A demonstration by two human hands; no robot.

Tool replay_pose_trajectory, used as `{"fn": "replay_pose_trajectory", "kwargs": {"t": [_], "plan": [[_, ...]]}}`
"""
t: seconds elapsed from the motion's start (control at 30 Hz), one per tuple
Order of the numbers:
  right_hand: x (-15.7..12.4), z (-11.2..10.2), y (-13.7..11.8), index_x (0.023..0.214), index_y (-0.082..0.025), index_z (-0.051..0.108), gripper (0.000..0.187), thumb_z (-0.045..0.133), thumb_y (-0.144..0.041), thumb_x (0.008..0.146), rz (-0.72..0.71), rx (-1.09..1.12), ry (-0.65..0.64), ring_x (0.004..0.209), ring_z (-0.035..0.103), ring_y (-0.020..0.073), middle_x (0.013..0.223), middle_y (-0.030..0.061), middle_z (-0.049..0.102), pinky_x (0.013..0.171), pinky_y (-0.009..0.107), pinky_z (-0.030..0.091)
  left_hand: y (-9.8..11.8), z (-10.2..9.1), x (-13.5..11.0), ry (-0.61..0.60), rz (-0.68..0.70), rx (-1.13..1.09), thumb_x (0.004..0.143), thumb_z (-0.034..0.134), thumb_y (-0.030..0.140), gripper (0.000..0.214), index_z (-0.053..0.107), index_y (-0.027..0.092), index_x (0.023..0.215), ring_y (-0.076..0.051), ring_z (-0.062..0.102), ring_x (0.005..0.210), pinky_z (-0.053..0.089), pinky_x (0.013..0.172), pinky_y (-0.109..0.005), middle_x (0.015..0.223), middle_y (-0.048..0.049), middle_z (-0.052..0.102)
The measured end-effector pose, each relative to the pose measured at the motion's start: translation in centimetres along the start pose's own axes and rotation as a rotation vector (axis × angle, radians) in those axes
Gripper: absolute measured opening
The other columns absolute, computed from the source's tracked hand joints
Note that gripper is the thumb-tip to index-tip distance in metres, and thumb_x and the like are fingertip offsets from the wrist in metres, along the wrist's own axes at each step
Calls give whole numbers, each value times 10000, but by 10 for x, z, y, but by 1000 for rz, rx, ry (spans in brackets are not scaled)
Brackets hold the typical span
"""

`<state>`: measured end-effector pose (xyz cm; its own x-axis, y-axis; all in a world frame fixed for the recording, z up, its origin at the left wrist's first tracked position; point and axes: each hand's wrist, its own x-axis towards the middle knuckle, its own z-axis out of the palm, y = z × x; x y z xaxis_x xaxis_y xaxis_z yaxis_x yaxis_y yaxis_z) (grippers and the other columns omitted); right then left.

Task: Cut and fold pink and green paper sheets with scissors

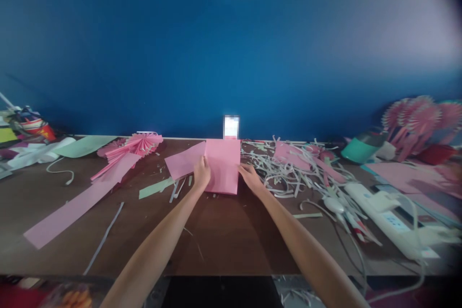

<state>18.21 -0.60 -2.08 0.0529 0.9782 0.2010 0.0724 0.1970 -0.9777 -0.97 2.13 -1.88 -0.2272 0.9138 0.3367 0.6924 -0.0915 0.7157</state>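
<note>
A blue partition (151,57) backed the brown table (220,245), where the left hand (202,173) and right hand (251,178) pinched pink paper (223,166) between them; tangled paper strips (285,175) cluttered the table's right side.

Open lane: bare table (224,240), near edge up to pink sheet (224,166). Right: tangled paper strips (281,173), then white power strip (384,225), obstruct. Left: long pink strip (79,210) slants across. Behind: blue panel (216,57) bars reach.
</note>
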Motion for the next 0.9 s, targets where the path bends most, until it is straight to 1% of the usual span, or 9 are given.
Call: {"fn": "replay_pose_trajectory", "kwargs": {"t": [0.1,0.17,0.3,0.37,0.4,0.5,0.63,0.77,0.9], "plan": [[2,0,0,570,-164,550,416,593,-550,717,-50,-37,-67,594,421,130,542,-20,474,555,250,319,-3,-1,3,-10,-14,-143,943,267,366,362,495,201,714,-241,561,716,369,668,-338,684,-67,544],[2,-1,1,593,-161,554,421,566,-555,740,-61,-38,-70,619,422,136,563,-14,478,569,253,322,-5,-3,4,-46,-14,-253,926,307,430,375,502,201,702,-226,542,682,366,646,-327,658,-50,525],[3,-5,5,643,-165,563,437,510,-577,779,-111,-51,-34,642,428,150,592,-1,495,582,260,334,-7,-8,4,-247,-23,-539,836,460,558,396,577,179,825,-201,547,708,384,628,-289,747,-43,592],[4,-6,7,646,-168,558,452,482,-589,793,-137,-62,-10,639,425,153,588,3,487,584,263,335,-8,-8,6,-313,-38,-602,802,509,569,416,603,167,856,-211,566,761,401,652,-285,806,-58,626],[4,-6,9,641,-169,551,462,468,-595,799,-143,-72,-4,633,419,152,581,3,476,581,264,332,-9,-7,7,-311,-40,-601,799,517,564,417,615,164,865,-220,574,794,410,677,-290,838,-67,638],[6,-5,14,594,-173,495,483,437,-602,810,-144,-125,-11,595,373,136,552,-6,413,546,259,301,-11,-1,13,-240,-7,-568,809,513,542,410,637,163,905,-247,582,871,420,756,-319,911,-84,655],[9,-6,17,558,-185,391,466,456,-568,815,-157,-148,-20,564,296,106,556,-28,335,517,248,245,-12,7,18,-222,17,-549,816,498,539,429,641,143,905,-249,583,835,427,749,-336,865,-88,652],[9,-10,14,577,-185,388,445,447,-547,830,-163,-122,-27,573,297,103,580,-29,351,528,243,257,-11,14,20,-256,-12,-585,823,488,546,447,623,142,960,-250,581,891,427,761,-332,929,-95,649],[6,-10,12,582,-188,371,425,460,-516,839,-155,-99,-67,575,288,98,596,-36,324,540,236,265,-14,14,20,-187,-47,-608,819,491,559,450,615,156,975,-264,569,949,415,799,-343,990,-102,644]]}}
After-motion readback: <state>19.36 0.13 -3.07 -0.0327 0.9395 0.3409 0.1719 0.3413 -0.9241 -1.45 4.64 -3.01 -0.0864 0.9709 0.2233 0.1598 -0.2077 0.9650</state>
